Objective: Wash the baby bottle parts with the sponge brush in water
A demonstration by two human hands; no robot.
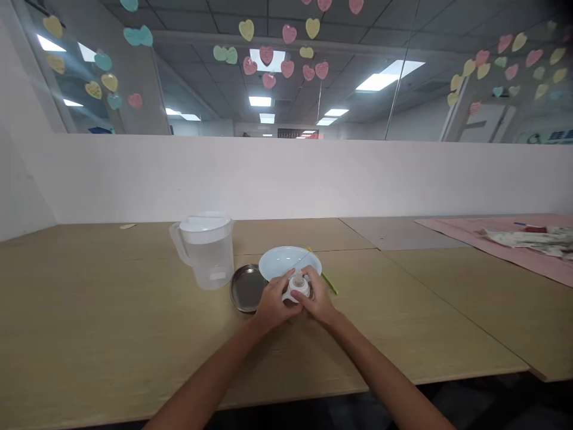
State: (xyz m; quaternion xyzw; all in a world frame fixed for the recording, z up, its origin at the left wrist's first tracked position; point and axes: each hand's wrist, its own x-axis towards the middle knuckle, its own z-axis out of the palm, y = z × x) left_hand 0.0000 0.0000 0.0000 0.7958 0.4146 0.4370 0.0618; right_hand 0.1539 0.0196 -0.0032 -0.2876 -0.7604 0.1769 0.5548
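The left hand (273, 303) and right hand (320, 298) grip a small white handled bottle (301, 288), translucent tip (298, 278) uncovered. A clear plastic pitcher (209, 260) stands lidded, untouched.

The left hand (273, 300) and right hand (320, 300) hold a small white bottle (299, 286) before the pale bowl (281, 258) on the desk (134, 334).

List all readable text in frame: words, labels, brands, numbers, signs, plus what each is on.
Nothing legible enough to quote.
Pitcher: small pale patch, possibly a label; too small to read.
Heart-shaped notes on the glass: some seem to carry marks; too small and blurred.
Lettering at far right, behind or reflected in the glass: blurred, unreadable.
White item held in left hand and right hand: no text visible.
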